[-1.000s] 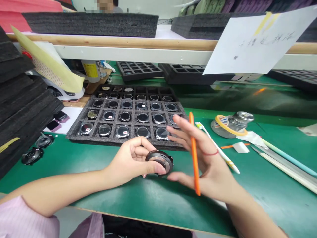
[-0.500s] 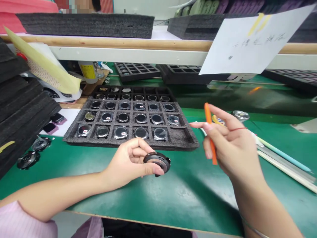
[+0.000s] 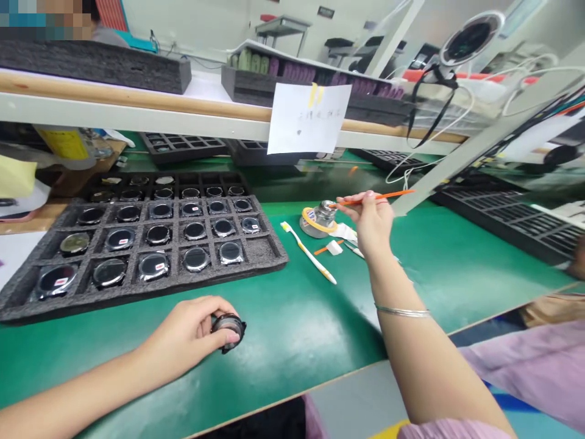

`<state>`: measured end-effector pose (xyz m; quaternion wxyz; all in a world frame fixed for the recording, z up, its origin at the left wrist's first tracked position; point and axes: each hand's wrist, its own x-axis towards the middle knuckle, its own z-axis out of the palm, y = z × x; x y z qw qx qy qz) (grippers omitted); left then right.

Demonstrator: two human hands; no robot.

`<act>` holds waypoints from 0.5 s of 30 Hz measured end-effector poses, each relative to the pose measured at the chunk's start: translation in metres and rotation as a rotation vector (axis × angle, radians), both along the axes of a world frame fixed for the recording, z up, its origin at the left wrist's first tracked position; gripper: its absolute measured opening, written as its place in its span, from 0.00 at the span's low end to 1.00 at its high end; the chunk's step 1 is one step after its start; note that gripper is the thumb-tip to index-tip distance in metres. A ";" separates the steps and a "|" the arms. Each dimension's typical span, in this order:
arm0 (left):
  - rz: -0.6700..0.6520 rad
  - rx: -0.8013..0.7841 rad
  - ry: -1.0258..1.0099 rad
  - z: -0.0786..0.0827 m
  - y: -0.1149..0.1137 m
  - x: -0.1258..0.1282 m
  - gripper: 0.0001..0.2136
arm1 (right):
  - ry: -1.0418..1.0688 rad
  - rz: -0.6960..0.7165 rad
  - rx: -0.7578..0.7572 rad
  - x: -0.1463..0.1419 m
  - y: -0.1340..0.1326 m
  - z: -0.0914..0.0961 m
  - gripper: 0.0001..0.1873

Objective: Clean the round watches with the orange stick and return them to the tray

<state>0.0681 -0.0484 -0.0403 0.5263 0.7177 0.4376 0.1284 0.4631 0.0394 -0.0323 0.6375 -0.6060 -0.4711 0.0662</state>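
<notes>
My left hand [image 3: 201, 326] grips a dark round smartwatch case [image 3: 228, 329] by its edge, just above the green table, thumb on its face. Out to the right, my right hand [image 3: 375, 222] pinches a thin orange stick [image 3: 395, 194], which lies nearly level. Its left end is at the metal top of a small bottle [image 3: 326, 211]; whether it touches or enters cannot be made out. A yellow-orange ring runs around the bottle. Left of my right hand lies a white toothbrush [image 3: 311, 255]. A black foam tray [image 3: 269, 263] holds several watches in its compartments.
A shelf rail [image 3: 173, 122] with a hanging paper sheet [image 3: 307, 119] crosses above the table. A second orange stick with a white piece [image 3: 334, 247] lies near the bottle. A slotted black rack [image 3: 503, 219] stands at right, beside another person's sleeve [image 3: 525, 360].
The view has swung to the right. My right hand has carried the orange stick over to the bottle, tipping it from upright to nearly level. My left hand still grips the watch case.
</notes>
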 end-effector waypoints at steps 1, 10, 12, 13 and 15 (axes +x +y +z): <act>-0.003 0.030 0.024 0.002 0.000 0.000 0.10 | -0.038 -0.024 -0.021 0.002 0.003 -0.003 0.29; -0.030 -0.065 0.038 0.002 0.005 0.001 0.11 | -0.310 -0.148 -0.143 -0.005 -0.014 -0.003 0.27; -0.017 -0.093 0.037 0.002 0.005 0.001 0.12 | -0.340 -0.167 -0.145 -0.010 -0.020 -0.002 0.27; -0.015 -0.106 0.036 0.002 0.005 0.001 0.12 | -0.352 -0.177 -0.144 -0.013 -0.022 -0.001 0.27; -0.015 -0.122 0.035 0.002 0.005 0.000 0.12 | -0.373 -0.192 -0.142 -0.016 -0.024 -0.001 0.26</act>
